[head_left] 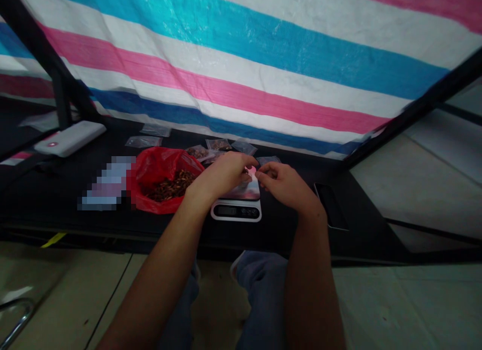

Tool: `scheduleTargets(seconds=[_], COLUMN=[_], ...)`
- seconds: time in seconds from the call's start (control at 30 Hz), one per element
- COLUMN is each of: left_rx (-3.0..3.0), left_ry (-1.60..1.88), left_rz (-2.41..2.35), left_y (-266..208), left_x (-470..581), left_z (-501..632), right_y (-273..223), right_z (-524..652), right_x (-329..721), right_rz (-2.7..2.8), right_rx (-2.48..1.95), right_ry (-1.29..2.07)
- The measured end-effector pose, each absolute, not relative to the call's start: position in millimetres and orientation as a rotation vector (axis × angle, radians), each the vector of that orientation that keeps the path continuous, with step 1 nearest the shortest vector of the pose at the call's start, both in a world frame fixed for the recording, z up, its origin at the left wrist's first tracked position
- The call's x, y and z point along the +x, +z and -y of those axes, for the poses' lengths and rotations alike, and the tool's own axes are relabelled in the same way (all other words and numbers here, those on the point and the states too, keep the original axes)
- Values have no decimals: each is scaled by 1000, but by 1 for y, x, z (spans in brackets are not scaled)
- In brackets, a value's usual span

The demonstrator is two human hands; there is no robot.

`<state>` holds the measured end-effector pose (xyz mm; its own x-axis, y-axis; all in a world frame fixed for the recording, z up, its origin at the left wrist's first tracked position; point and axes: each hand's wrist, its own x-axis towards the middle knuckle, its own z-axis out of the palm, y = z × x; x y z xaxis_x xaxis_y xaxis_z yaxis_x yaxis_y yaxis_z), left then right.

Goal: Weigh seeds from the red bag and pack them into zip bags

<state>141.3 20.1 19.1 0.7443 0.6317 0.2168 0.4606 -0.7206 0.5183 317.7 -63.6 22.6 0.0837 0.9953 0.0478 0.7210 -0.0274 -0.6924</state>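
A small kitchen scale [236, 211] with a white body, a shiny plate and a dark display stands on the black surface. Over its plate my left hand [232, 170] is closed, thumb and fingers bent towards each other. Just right of the plate, my right hand [280, 183] pinches with thumb and forefinger, close to the left fingertips. Whatever lies between the fingers of either hand is too small or hidden to name. Left of the scale, an open red plastic bag [161, 161] holds many small brown pieces [171, 186].
Behind the hands lie several small clear bags [219, 144], some with brown pieces inside. A white device [70, 138] and a blurred-out flat item [109, 185] are to the left. A dark phone-like slab [331, 205] lies right. Striped plastic sheeting [241, 64] hangs behind.
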Motion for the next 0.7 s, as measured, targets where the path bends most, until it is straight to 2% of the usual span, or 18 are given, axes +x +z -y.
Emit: scheduleTargets(seconds=[0.27,0.43,0.5,0.63,0.7], left_rx=[2529,2468,2419,2289,2280], left_ry=[634,656,579,150,101], left_rz=[-768,-938,-1086,-1423,-1465], left_y=[26,36,39,30,19], left_x=[140,109,85,36,22], left_z=[-19,-20,-21,-27,-31], right_y=[25,24,24,23,24], right_z=[64,64,64,63,62], right_x=[317,317,317,316,314], right_rz=[1690,1663,1652,1654,1662], right_rx=[-1807,-1785,-1762,-1735,-1734], right_ry=[626,625,622,616,622])
